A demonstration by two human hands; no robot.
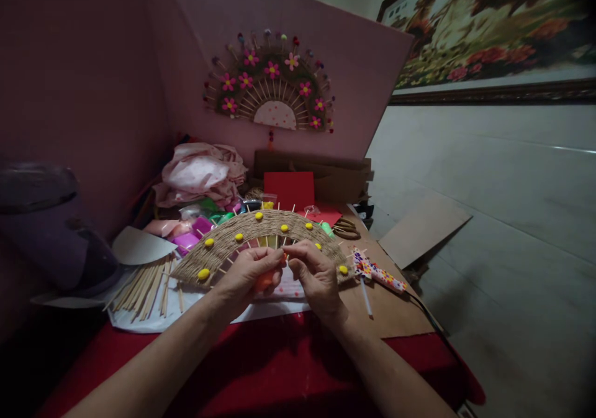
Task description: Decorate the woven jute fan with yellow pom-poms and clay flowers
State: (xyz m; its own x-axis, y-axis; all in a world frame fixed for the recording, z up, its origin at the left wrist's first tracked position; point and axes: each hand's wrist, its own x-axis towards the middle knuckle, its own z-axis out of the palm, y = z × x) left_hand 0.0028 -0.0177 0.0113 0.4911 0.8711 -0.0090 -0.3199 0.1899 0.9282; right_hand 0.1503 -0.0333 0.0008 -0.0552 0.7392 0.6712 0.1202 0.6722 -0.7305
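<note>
Soft orange clay (264, 281) sits in my left hand (246, 270), whose fingers are closed around it. At the thumb tip a small bit of the clay sticks out, and the fingertips of my right hand (322, 284) pinch at it. Behind both hands lies an arched fan (274, 218) wrapped in brown twine, with thin sticks poking out along its edges. Yellow clay dots (284, 228) are spread over the twine. My hands cover part of the fan's lower middle.
Wooden sticks (144, 287) lie at left beside a white card piece (142, 246). Purple clay packets (186, 242) and pink cloth (200, 172) are behind. A flower-patterned glue gun (379, 272) rests on cardboard (395, 318) at right. A finished-looking fan (272, 82) hangs on the pink board.
</note>
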